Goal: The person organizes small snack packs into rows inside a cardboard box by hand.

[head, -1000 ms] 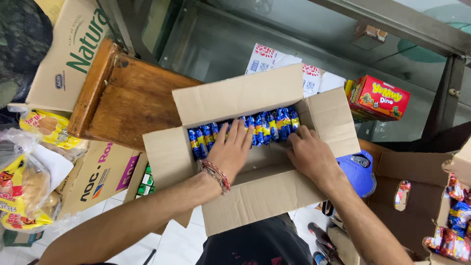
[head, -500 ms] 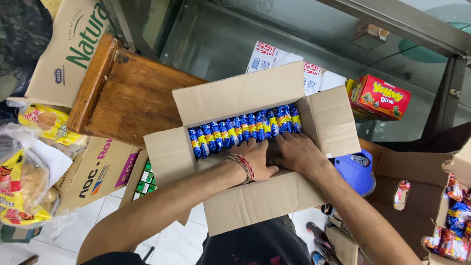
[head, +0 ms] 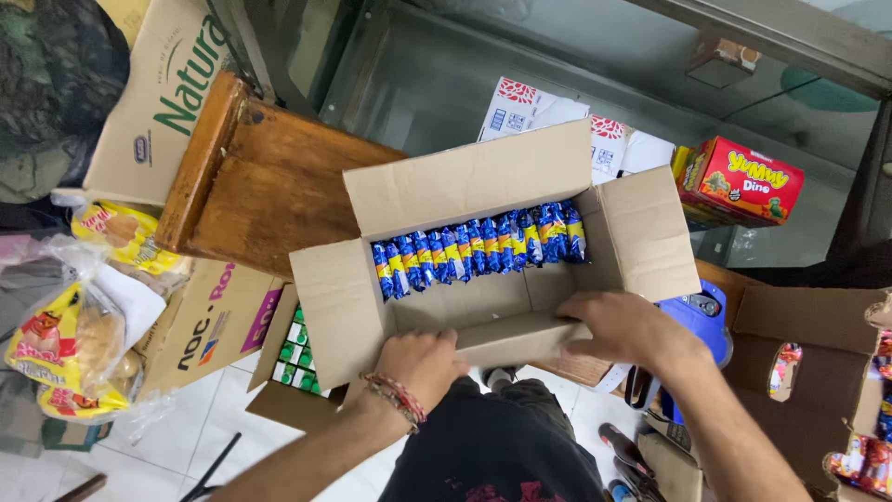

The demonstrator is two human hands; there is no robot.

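Cardboard box (head: 483, 307), open at the top with its flaps spread, sits in front of the person, its far side against a wooden stool (head: 269, 191). Both hands are on the near flap, which is folded inward over the opening. The left hand (head: 423, 364), with a red beaded bracelet (head: 398, 398) on the wrist, has its fingers curled over the flap's edge near the left corner, gripping it. The right hand (head: 624, 327) lies flatter, fingers together and bent slightly, pressing on the same flap toward the right end, thumb along the edge. Inside the box, a single row of blue and yellow snack packets (head: 478, 246) stands upright against the far wall; the nearer part of the box floor is bare cardboard. A red carton (head: 739, 181) rests on a glass surface to the right of the box. Bags of bread (head: 74, 335) in clear plastic lie at the left, beside another brown carton (head: 209, 321) on the tiled floor (head: 214, 428).
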